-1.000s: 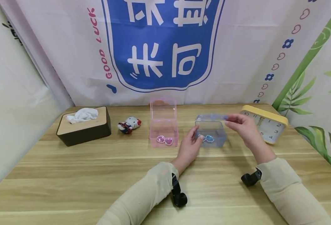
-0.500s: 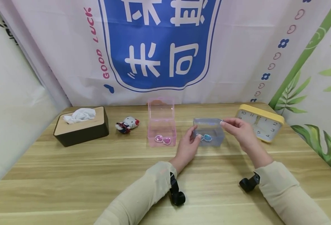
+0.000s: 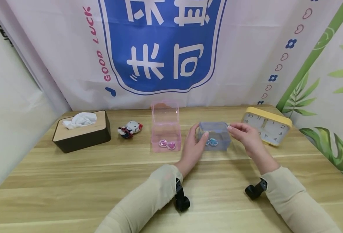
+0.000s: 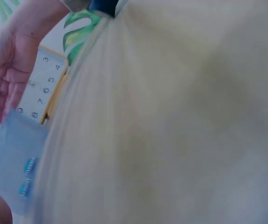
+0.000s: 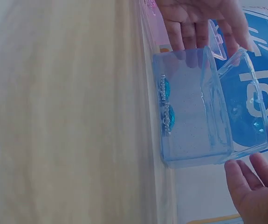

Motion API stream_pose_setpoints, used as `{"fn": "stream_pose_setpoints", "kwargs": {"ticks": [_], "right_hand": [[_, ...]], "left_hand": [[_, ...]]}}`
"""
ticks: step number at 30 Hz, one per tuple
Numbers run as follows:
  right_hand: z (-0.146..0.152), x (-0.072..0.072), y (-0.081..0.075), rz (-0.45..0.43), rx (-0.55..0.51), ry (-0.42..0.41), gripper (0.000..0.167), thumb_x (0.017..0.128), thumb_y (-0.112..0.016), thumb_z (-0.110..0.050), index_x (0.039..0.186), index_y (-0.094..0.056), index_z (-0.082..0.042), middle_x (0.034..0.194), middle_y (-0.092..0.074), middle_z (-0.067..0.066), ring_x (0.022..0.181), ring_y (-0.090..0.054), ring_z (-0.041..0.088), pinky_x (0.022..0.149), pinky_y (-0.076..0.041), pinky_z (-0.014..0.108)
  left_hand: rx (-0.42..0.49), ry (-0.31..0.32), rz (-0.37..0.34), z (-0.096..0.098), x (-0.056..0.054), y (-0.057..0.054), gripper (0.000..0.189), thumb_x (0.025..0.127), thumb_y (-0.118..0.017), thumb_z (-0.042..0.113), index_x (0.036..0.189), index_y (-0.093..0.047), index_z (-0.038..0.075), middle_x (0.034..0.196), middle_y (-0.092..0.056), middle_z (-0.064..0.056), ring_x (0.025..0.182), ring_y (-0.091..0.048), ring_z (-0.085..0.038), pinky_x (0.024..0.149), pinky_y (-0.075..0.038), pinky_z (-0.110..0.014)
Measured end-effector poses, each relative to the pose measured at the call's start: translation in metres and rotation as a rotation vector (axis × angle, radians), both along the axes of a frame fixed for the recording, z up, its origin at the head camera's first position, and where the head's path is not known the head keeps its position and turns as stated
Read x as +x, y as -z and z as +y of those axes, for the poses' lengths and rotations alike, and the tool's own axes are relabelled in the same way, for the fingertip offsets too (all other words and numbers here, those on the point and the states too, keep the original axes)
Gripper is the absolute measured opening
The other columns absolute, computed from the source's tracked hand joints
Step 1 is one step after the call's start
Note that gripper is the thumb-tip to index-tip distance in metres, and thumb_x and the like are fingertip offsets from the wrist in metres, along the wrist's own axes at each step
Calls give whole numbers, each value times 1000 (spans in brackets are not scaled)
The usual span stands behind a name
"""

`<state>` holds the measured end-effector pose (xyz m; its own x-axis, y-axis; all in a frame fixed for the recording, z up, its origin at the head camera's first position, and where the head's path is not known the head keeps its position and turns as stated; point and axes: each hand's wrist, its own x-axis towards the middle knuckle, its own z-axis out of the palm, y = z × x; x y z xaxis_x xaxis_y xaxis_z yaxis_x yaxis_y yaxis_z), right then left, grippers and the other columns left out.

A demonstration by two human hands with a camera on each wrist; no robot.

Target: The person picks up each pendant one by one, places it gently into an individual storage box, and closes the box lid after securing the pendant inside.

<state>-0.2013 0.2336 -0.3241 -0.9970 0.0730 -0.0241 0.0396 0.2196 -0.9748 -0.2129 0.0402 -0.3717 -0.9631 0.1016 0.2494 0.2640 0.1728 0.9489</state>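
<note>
A clear blue plastic box point(image 3: 218, 142) sits on the table, its hinged lid point(image 5: 248, 109) part-way down at an angle. A small blue heart-shaped glasses ornament point(image 5: 168, 107) with a beaded white rim is on its front wall. My left hand point(image 3: 193, 147) lies along the box's left end, fingers fairly straight against the side in the right wrist view, thumb at the front corner. My right hand point(image 3: 248, 139) pinches the lid's right corner between thumb and fingertips. A sleeve fills most of the left wrist view.
Left of the blue box stands an open pink box point(image 3: 166, 137) with pink glasses on its front. Farther left are a small cat doll point(image 3: 130, 129) and a tissue box point(image 3: 82, 137). A yellow clock point(image 3: 267, 127) leans behind my right hand.
The blue box's lid has come down towards the box, with my right hand still at its corner. My left thumb has moved up from the front ornament to the box's upper left corner.
</note>
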Motion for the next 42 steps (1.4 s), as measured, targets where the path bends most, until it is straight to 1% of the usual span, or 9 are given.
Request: {"fn": "stream_pose_setpoints", "kwargs": {"ticks": [2,5,8,10,13,17,24,31,42], "right_hand": [[0,0,0,-10,-18,-19,57,90,-59,-30,131,-41,5,103,-52,-7,94,-55,1,87,-48,13],[-1,1,0,-40,-44,-54,62,92,-57,-28,138,-32,5,118,-50,4,101,-55,4,93,-45,17],[-2,2,1,-66,-64,-86,63,94,-53,-26,143,-25,2,134,-41,17,115,-51,16,101,-41,25],[-3,3,2,-76,-87,-106,63,95,-50,-24,144,-20,2,142,-31,23,125,-43,26,106,-36,31],[-3,4,3,-81,-109,-125,61,97,-47,-21,145,-17,3,147,-23,24,134,-29,35,110,-29,38],[-4,6,5,-88,-100,-121,58,97,-45,-18,144,-19,3,149,-22,23,136,-25,35,111,-27,40],[-8,7,10,-85,-69,-91,56,96,-46,-16,143,-23,4,148,-25,22,133,-30,32,111,-29,41],[-9,8,16,-72,-77,-66,56,93,-47,-8,142,-24,4,148,-25,22,134,-30,34,111,-30,41],[-14,10,17,-54,-78,-38,54,93,-46,-6,142,-26,4,147,-28,23,134,-30,33,111,-31,41]], "left_hand": [[-11,-2,-14,1,-3,-3,52,90,-56,37,138,-41,23,143,-40,-7,128,-40,-30,106,-36,-45],[24,12,-58,2,-5,-7,50,90,-57,37,137,-43,24,145,-38,-7,130,-38,-33,108,-33,-46],[71,17,-109,2,-5,-7,50,90,-58,35,137,-44,26,146,-36,-5,132,-35,-33,109,-31,-45],[94,17,-132,3,-5,-6,50,89,-59,35,137,-44,27,147,-36,-4,133,-33,-32,110,-30,-45],[118,21,-163,5,-5,-4,52,89,-59,35,138,-42,27,147,-36,-4,133,-33,-30,110,-30,-45],[147,30,-193,8,-3,-2,53,90,-57,35,139,-40,25,148,-34,-7,133,-33,-31,109,-31,-45],[136,15,-156,11,-1,1,50,92,-54,30,139,-39,18,144,-39,-11,132,-37,-27,110,-30,-40],[87,8,-84,13,0,8,50,93,-53,20,139,-36,14,137,-47,-14,121,-48,-28,104,-40,-39],[76,23,-75,12,1,10,52,93,-53,18,140,-33,14,134,-49,-15,118,-51,-27,102,-42,-37]]}}
